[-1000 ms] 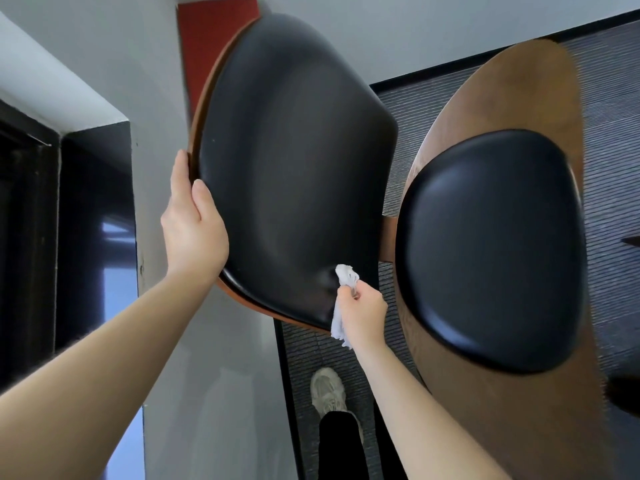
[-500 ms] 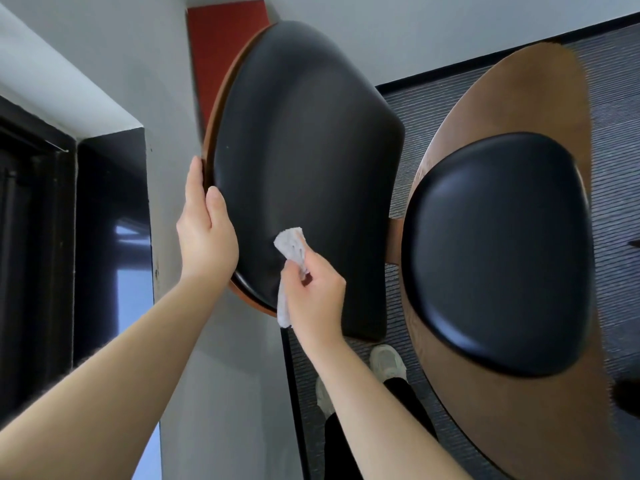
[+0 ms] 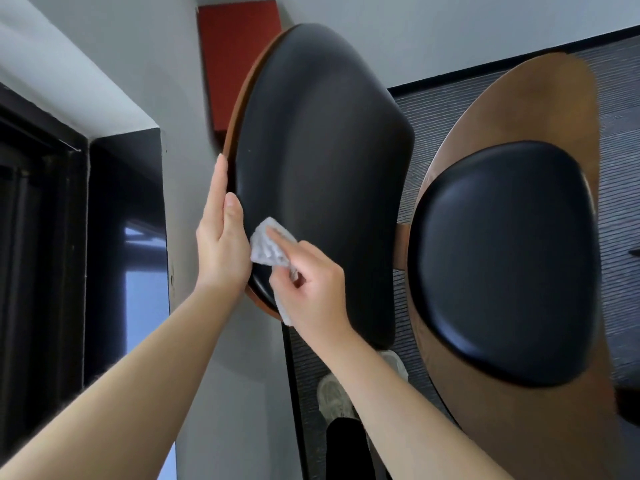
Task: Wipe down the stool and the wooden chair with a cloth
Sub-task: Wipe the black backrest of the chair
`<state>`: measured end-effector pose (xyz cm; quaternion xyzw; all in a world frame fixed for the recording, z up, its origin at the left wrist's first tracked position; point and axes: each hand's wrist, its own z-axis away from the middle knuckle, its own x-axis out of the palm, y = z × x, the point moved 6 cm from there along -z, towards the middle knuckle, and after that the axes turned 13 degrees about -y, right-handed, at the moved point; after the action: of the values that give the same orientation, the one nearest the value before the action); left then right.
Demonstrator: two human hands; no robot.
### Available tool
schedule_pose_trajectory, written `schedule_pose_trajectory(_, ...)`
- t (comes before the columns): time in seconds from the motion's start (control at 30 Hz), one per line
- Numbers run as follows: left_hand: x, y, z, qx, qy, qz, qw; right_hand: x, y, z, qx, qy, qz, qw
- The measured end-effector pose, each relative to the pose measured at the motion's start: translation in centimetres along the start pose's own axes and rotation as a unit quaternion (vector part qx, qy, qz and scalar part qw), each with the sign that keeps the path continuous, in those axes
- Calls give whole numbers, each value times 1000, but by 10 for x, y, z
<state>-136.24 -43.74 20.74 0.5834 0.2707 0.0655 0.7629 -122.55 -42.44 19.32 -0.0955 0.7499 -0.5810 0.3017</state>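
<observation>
Currently the soft cloth (image 3: 268, 247) is pinched by the right hand (image 3: 311, 292) against the stiff padded chair back (image 3: 322, 168), best steadied at its rim by the flat left hand (image 3: 221, 247).

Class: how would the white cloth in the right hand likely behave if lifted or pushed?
Probably floppy: the cloth is crumpled, a tail drooping below the right hand. Likely light: fingers alone hold it. Should slide easily on the smooth black pad.
</observation>
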Motion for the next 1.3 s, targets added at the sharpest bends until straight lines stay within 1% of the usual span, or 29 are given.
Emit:
schedule_pose_trajectory(0.07,0,0,0,-3,1,-8,1000,-7,6,-17,3,16,4,1000)
schedule_pose_trajectory(0.13,1,0,-1,-10,-1,-19,1000,-16,21,-47,47,45,-5,998)
schedule_pose_trajectory(0.17,1,0,-1,-11,-4,-23,1000,-16,23,-55,53,45,-12,998)
schedule_pose_trajectory(0.2,1,1,-2,-11,-4,-26,1000,-15,21,-55,42,38,-16,998)
schedule_pose_trajectory(0.3,1,3,1,-8,8,-37,999,-7,6,-33,-27,-8,-5,1000)
schedule_pose_trajectory(0.33,1,4,1,-12,12,-41,999,-7,8,-34,-35,-12,-1,999)
schedule_pose_trajectory(0.43,2,7,2,-30,15,-61,998,-15,18,-75,-13,16,13,1000)
schedule_pose_trajectory(0.5,0,9,-2,-46,9,-65,997,-17,17,-100,-3,22,2,1000)
schedule_pose_trajectory(0.57,-1,13,-9,-59,-2,-59,996,-16,11,-95,-18,1,-11,1000)
schedule_pose_trajectory(0.63,-3,17,-22,-67,-11,-55,996,-15,7,-84,-36,-46,-17,998)
schedule_pose_trajectory(0.7,-5,21,-35,-73,-20,-63,995,-18,14,-98,-23,-44,-16,999)
schedule_pose_trajectory(0.8,-8,28,-52,-72,-32,-78,994,-25,20,-134,7,1,-25,1000)
schedule_pose_trajectory(0.83,-9,31,-58,-71,-33,-81,994,-24,18,-136,8,-1,-30,1000)
schedule_pose_trajectory(0.93,-9,38,-75,-66,-32,-101,992,-21,11,-126,-7,-50,-62,997)
schedule_pose_trajectory(0.97,-8,40,-81,-67,-37,-112,991,-24,12,-130,-2,-50,-73,996)
schedule_pose_trajectory(1.0,-6,43,-87,-68,-45,-125,989,-29,18,-143,16,-26,-70,997)
schedule_pose_trajectory(1.07,-3,48,-103,-68,-65,-151,984,-40,35,-175,80,30,-73,994)
schedule_pose_trajectory(1.1,-2,51,-111,-67,-74,-166,981,-43,41,-187,108,50,-87,989)
schedule_pose_trajectory(1.13,0,54,-119,-65,-81,-183,978,-43,47,-192,122,53,-99,986)
schedule_pose_trajectory(1.2,3,59,-131,-58,-90,-213,971,-44,45,-191,105,37,-82,990)
schedule_pose_trajectory(1.23,5,61,-136,-52,-92,-227,968,-44,45,-191,83,14,-65,994)
schedule_pose_trajectory(1.27,7,62,-141,-45,-95,-242,965,-48,48,-194,80,8,-68,994)
schedule_pose_trajectory(1.3,10,63,-146,-39,-99,-257,960,-54,54,-203,98,19,-73,992)
